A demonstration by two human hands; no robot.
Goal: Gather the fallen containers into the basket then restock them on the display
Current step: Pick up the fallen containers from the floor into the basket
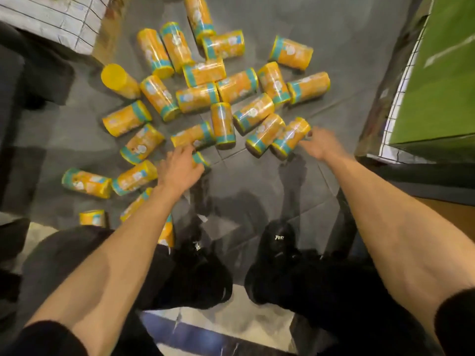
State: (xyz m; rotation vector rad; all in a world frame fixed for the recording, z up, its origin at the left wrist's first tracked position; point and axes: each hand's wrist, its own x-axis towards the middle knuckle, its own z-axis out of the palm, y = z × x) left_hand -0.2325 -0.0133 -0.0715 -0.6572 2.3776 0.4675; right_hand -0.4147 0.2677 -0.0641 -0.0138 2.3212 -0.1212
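Dark grey floor tiles (257,191) fill the room, glossy enough to throw back dim reflections. Along one edge stands a green panel (437,73) fronted by a white wire grid (401,104); I'll place everything else from it. Across the floor from the green panel, at the far opposite corner, sits a pale box (51,19) ruled with dark lines.

Between that box and the green panel lie the fallen containers (198,96): a good two dozen orange cylinders with teal bands, nearly all on their sides, some touching, some overlapping, pointing every way. The thickest clump is midway across; stragglers trail off on the side farther from the green panel, towards the person's knee. One container (114,75) at the scatter's far edge from the panel shows its plain yellow end.

The person crouches with both bare forearms stretched out and black shoes (277,265) planted on the tiles, nearer the green panel's lower corner than most of the scatter is.

The right hand (318,145), the one closer to the green panel, is smeared by motion; its fingers look stretched out, tips at the end of the panel-side container (290,140), holding nothing.

The left hand (180,168), farther from the panel, is curled over a covered container (201,159), gripping it so only a teal-banded end shows.
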